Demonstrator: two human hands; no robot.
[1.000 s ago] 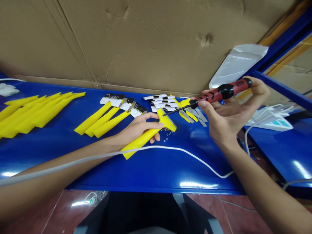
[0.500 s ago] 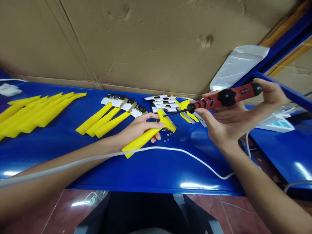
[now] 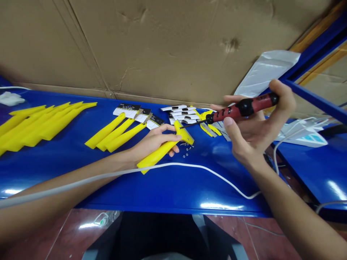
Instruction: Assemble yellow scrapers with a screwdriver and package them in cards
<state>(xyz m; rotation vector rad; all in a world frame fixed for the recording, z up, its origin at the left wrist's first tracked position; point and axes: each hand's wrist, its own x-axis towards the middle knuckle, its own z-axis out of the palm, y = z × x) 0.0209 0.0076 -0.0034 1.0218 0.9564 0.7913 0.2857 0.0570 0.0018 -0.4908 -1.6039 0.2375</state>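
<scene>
My left hand point(image 3: 159, 139) is wrapped around a yellow scraper point(image 3: 157, 156) near its head, where a metal blade point(image 3: 190, 139) shows along the edge. In my right hand point(image 3: 255, 130) is a red and black screwdriver point(image 3: 246, 107), gripped between thumb and fingers with a finger at the handle's end. The screwdriver's tip meets the scraper head at its upper end; any screw under it is too small to make out. Just beyond the scraper, several small nuts and screws point(image 3: 187, 149) lie loose on the blue table point(image 3: 173, 191).
Yellow handles point(image 3: 54, 122) lie in a row at the left. Several scrapers with card sleeves point(image 3: 127, 111) sit mid-table, with white sleeves point(image 3: 184, 115) and yellow heads point(image 3: 207, 124) behind. A white cable point(image 3: 195, 165) crosses in front. Cardboard point(image 3: 162, 50) stands behind.
My right hand has shifted left and turned around the screwdriver, with its fingers in a new position. The scraper and my left hand have barely moved.
</scene>
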